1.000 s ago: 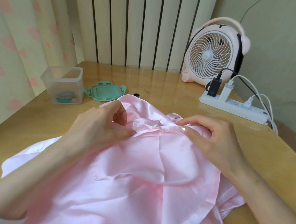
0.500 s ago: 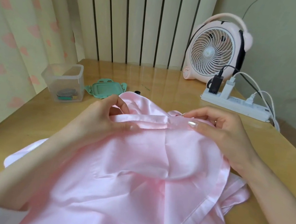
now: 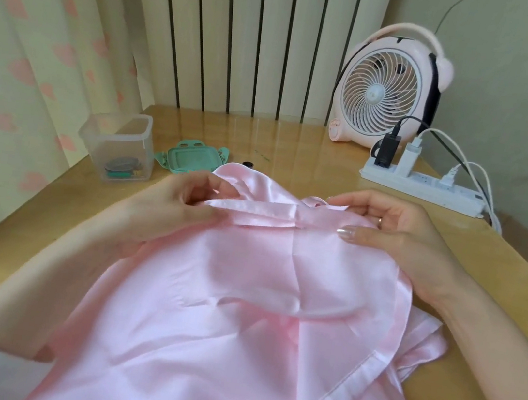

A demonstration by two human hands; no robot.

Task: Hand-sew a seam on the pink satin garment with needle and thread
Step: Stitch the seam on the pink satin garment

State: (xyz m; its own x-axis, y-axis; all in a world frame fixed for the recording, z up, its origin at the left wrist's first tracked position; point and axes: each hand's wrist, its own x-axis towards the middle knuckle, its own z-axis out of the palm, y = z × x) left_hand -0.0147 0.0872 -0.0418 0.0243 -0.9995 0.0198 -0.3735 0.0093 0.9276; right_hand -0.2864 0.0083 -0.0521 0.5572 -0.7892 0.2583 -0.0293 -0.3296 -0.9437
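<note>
The pink satin garment [image 3: 241, 299] lies spread over the wooden table and toward me. Its folded hem band [image 3: 264, 212] is stretched level between my two hands. My left hand [image 3: 172, 206] pinches the band's left end between thumb and fingers. My right hand [image 3: 398, 233] grips the band's right end, thumb on top of the cloth, fingers curled behind it. I can make out neither needle nor thread.
A clear plastic box [image 3: 118, 147] with small sewing items stands at the left, its green lid [image 3: 189, 161] beside it. A small black object [image 3: 247, 164] lies behind the garment. A pink desk fan [image 3: 391, 92] and a white power strip [image 3: 422, 185] occupy the back right.
Both hands lifted the bunched edge and pulled it apart, so the hem band now runs straight and taut between them. The view tilted slightly.
</note>
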